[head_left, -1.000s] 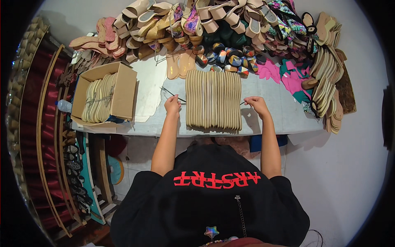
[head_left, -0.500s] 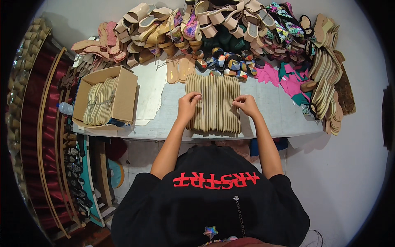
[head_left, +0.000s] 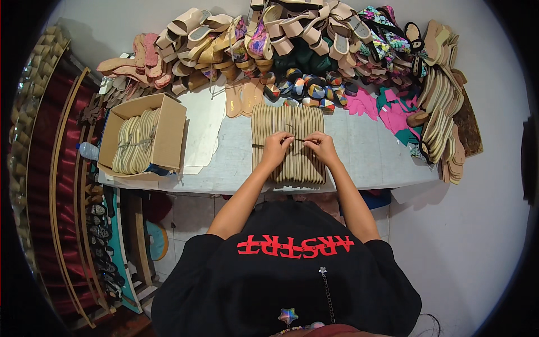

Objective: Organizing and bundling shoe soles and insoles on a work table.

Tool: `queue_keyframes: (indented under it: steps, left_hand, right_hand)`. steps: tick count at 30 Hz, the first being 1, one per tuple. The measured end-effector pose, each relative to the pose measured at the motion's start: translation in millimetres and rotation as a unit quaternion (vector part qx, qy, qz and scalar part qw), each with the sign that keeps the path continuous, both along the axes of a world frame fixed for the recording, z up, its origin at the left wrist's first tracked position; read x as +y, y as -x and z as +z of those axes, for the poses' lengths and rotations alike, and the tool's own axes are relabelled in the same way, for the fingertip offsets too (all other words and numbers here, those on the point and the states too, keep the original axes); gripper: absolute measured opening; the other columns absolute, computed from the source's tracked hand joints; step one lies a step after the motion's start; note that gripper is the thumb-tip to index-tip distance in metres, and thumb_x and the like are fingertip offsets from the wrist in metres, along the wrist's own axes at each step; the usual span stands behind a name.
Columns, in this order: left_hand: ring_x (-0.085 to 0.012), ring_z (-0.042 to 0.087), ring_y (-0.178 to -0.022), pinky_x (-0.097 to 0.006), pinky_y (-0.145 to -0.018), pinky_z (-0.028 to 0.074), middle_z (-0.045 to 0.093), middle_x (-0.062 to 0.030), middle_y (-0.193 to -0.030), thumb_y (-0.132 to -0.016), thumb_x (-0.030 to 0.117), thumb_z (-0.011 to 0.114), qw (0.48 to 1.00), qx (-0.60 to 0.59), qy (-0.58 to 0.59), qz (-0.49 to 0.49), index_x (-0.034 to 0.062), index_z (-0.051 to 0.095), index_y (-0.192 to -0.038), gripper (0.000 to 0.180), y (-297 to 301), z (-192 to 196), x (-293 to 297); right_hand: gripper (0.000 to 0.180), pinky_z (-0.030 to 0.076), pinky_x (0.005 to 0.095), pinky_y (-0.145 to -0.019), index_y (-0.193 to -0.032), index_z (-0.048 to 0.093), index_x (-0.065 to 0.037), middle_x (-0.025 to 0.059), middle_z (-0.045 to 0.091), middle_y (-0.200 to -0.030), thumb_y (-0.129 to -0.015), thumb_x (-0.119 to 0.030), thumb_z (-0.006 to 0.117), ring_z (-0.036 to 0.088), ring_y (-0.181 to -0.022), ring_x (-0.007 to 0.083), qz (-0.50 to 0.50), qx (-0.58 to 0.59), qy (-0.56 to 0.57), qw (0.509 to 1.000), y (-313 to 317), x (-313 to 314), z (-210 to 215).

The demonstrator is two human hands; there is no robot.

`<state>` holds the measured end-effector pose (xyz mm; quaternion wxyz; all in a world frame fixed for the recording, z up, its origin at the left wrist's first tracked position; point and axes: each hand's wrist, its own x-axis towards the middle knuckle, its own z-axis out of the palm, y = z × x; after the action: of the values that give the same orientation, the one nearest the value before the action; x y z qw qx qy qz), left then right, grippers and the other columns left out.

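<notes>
A stack of tan shoe insoles [head_left: 289,121] stands on edge in a row on the grey table [head_left: 365,154], with a thin string [head_left: 287,127] running across its top. My left hand [head_left: 276,149] and my right hand [head_left: 321,146] rest side by side on the middle of the stack, fingers pinched on the string ends between them. Both forearms reach in from below over my black shirt.
An open cardboard box [head_left: 168,135] at the left holds another tied bundle of insoles [head_left: 135,143]. A flat white sheet [head_left: 203,132] lies beside it. Heaps of sandals [head_left: 269,33], pink cutouts [head_left: 364,104] and stacked soles [head_left: 443,123] line the back and right. A plastic bottle [head_left: 88,150] lies at the far left.
My hands were wide apart at the bundle's sides pulling the string ends; they have come together at the centre of the stack, pinching the string there.
</notes>
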<state>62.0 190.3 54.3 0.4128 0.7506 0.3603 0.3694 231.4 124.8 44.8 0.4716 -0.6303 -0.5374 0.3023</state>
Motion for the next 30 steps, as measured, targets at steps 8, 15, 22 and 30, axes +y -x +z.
queue_keyframes:
  steps: [8,15,22,30]
  left_hand:
    - [-0.0191,0.057,-0.069,-0.027,-0.063,0.045,0.059,-0.0113,-0.076,-0.077,0.008,0.061,1.000,0.013,-0.005,-0.004,-0.0015,0.064,-0.086,0.013,-7.5,-22.7,-3.1]
    - [-0.0202,0.058,-0.070,-0.029,-0.064,0.045,0.059,-0.0109,-0.076,-0.076,0.011,0.063,0.997,-0.052,0.047,0.028,-0.0001,0.065,-0.085,0.014,-8.5,-25.4,-5.0]
    - [-0.0187,0.057,-0.069,-0.028,-0.064,0.045,0.059,-0.0105,-0.077,-0.077,0.011,0.063,0.995,-0.071,0.066,0.032,-0.0005,0.065,-0.085,0.015,-6.9,-38.5,-3.2]
    - [-0.0146,0.056,-0.070,-0.025,-0.063,0.044,0.058,-0.0076,-0.078,-0.078,0.006,0.060,0.987,-0.111,0.114,0.012,-0.0008,0.064,-0.087,0.012,-9.4,-35.7,-4.3]
  right_hand:
    - [0.010,0.043,0.0254,-0.057,-0.078,0.067,0.000,0.0086,0.061,-0.071,-0.069,-0.005,0.068,0.056,-0.061,0.0152,-0.021,-0.007,-0.008,1.000,7.0,1.3,4.3]
    - [0.011,0.041,0.0242,-0.055,-0.078,0.067,0.000,0.0068,0.061,-0.069,-0.069,-0.006,0.068,0.054,-0.060,0.0127,-0.042,0.041,-0.031,0.998,-0.8,0.3,12.8]
    - [0.011,0.043,0.0240,-0.058,-0.077,0.067,0.001,0.0067,0.061,-0.070,-0.069,-0.006,0.069,0.055,-0.063,0.0126,-0.009,0.019,-0.017,1.000,12.9,3.7,17.6]
    - [0.022,0.046,0.0214,-0.056,-0.091,0.062,0.004,0.0051,0.063,-0.074,-0.070,-0.001,0.068,0.057,-0.063,0.0093,-0.021,0.151,0.051,0.987,14.7,15.7,-21.9]
